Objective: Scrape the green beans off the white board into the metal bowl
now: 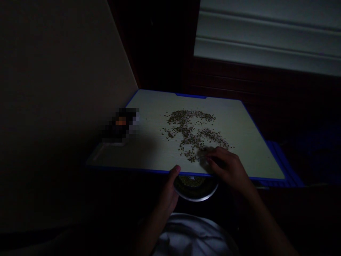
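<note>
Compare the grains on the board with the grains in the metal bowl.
The grains on the board lie scattered thinly in an irregular patch, while the grains in the metal bowl sit packed close together. The board's grains are well lit and separately visible; the bowl's are shadowed and blur together. The right hand is over the board's grains; the left hand is beside the bowl. Both look like the same small olive-brown grains.

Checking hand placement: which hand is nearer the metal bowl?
Left hand: on the bowl's rim. Right hand: over the cutting board, beyond the bowl.
</note>
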{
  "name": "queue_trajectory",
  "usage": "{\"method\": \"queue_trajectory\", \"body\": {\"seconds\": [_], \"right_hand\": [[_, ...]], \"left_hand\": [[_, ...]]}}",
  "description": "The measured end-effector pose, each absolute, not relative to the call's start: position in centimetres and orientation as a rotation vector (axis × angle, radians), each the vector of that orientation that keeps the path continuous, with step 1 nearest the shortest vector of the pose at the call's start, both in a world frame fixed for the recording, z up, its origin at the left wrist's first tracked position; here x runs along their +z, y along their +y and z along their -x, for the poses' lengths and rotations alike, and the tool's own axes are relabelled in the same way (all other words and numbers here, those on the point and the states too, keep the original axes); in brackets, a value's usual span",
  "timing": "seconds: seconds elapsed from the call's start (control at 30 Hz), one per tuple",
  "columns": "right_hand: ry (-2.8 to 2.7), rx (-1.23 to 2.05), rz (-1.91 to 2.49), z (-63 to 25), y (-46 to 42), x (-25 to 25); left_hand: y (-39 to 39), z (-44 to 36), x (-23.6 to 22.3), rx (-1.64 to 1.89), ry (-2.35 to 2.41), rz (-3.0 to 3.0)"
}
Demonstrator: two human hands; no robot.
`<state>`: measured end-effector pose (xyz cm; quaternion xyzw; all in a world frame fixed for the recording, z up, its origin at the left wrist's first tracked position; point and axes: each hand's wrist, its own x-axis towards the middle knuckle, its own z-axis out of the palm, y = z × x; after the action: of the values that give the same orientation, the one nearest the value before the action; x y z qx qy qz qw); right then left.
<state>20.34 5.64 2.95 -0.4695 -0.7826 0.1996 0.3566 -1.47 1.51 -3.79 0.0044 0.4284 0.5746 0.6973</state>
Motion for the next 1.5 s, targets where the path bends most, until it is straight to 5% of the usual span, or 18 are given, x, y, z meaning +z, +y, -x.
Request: {"method": "queue_trajectory", "body": {"seconds": [0.83,1.5], "right_hand": [[-2.091,0.529,1.024,-20.5,3.6,2.8],[-1.823,0.328,1.414,-19.5,4.0,1.7]], "left_hand": [[1.7,1.5,-3.9,1.235,0.981,-0.037],[1.5,1.4,-4.0,1.275,0.932,-0.051]]}}
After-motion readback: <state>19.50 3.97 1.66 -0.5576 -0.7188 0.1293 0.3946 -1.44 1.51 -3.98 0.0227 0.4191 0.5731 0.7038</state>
